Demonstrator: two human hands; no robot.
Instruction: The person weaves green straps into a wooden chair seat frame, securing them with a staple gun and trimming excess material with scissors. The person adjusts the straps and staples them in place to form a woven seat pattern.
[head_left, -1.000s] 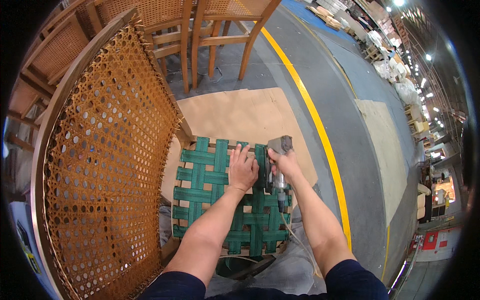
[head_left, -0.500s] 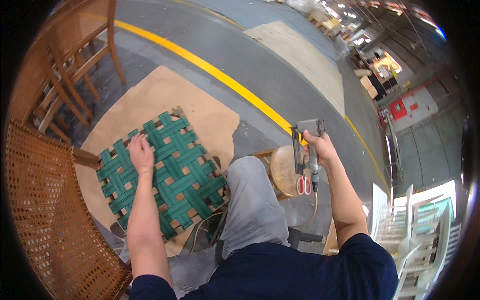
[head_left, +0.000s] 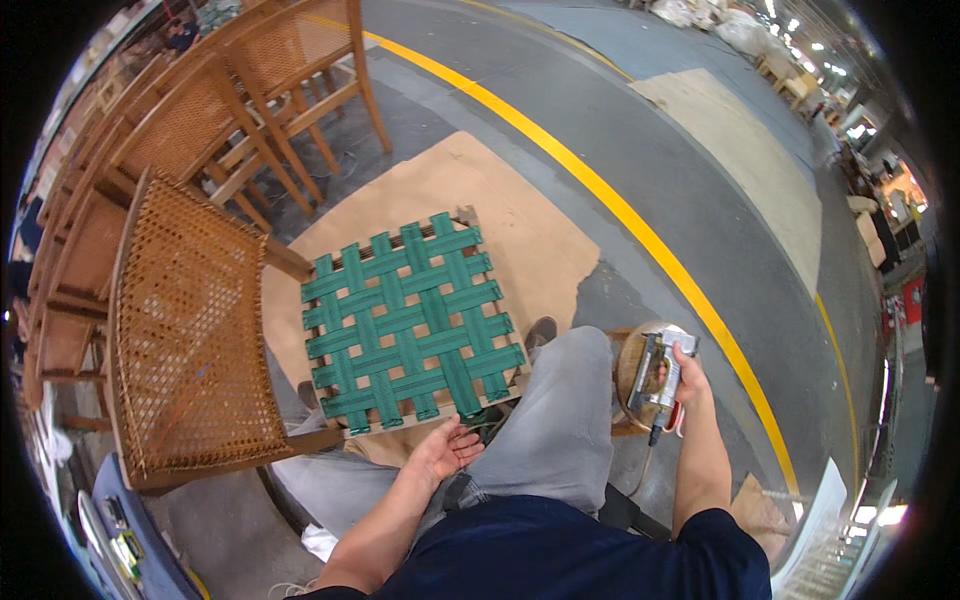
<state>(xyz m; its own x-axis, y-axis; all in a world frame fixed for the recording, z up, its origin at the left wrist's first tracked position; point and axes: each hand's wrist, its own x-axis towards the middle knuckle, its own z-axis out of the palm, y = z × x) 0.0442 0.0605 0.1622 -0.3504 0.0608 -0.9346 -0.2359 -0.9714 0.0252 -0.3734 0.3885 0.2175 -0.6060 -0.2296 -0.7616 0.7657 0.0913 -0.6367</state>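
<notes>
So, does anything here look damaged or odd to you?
The chair's cane back panel looks ragged: strand ends stick out along its edge instead of lying neatly. The brown sheet on the floor also has an uneven, torn-looking right edge. The green webbing looks regularly woven.

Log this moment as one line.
Left hand: open, empty, close to green webbing | Right hand: gripping staple gun at round stool, contact unclear | Webbing: strips interlaced
</notes>
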